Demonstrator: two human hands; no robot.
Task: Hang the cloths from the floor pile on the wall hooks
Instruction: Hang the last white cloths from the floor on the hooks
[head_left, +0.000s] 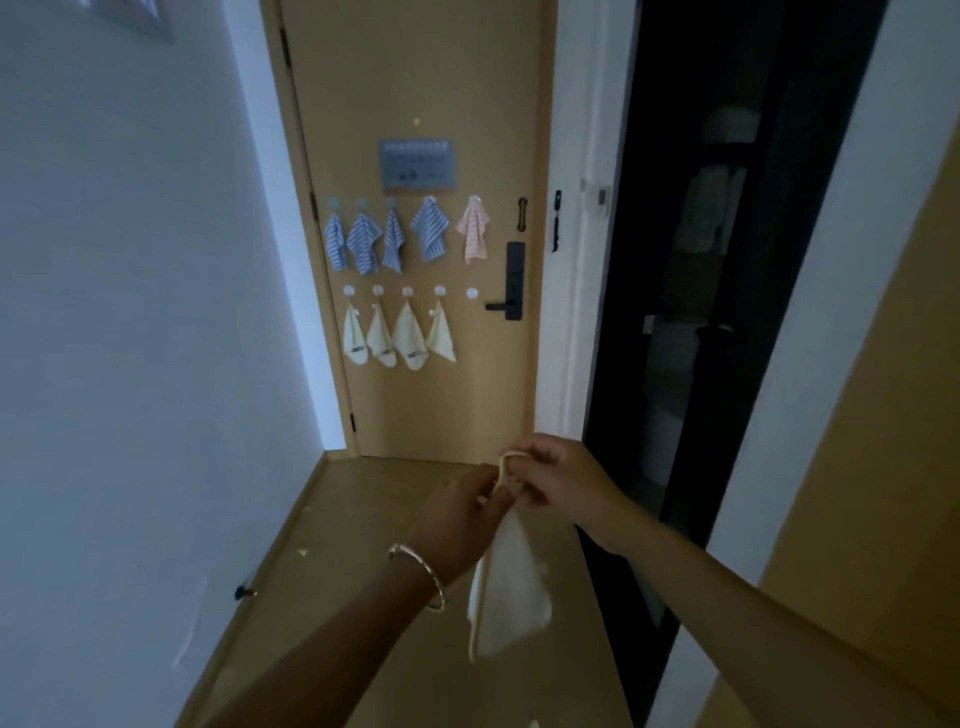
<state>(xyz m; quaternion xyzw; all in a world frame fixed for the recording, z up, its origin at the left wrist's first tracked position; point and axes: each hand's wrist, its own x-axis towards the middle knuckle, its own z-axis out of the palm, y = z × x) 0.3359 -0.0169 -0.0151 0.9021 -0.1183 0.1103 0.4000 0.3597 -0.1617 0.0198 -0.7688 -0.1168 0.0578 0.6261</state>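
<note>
Head cam: left hand (462, 519) and right hand (561, 478) both pinch the loop (506, 460) of a cream cloth (511, 587), which dangles straight down. The only free hook (471, 293) is well ahead and higher up, on the right hand's side. Floor pile's out of frame and the fingertips are murky.

Cream cloth (511, 587) dangling mid-air by loop (506, 460); nine hung cloths (363, 244) in two rows; lower-right hook (471, 293) bare.
</note>
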